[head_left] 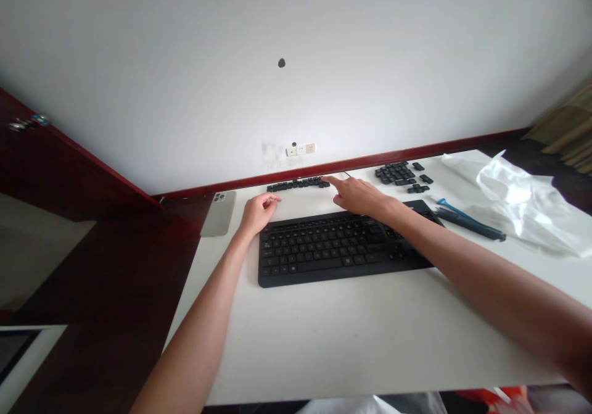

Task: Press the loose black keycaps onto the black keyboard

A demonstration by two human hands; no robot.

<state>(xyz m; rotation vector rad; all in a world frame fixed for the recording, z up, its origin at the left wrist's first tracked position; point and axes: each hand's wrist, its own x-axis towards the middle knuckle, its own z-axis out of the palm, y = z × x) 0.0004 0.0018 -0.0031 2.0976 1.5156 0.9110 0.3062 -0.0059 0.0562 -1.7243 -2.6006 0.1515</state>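
A black keyboard lies on the white table. Just above its upper left corner is my left hand, its fingers curled together; whether anything is between them is too small to tell. My right hand reaches over the keyboard's upper edge, index finger extended to the right end of a row of loose black keycaps along the table's far side. Its other fingers are bent under the palm. A cluster of loose keycaps sits farther right.
A phone lies at the table's left edge. On the right are a blue-handled tool, a dark brush-like item and a crumpled white plastic bag. The wall with sockets rises behind the table.
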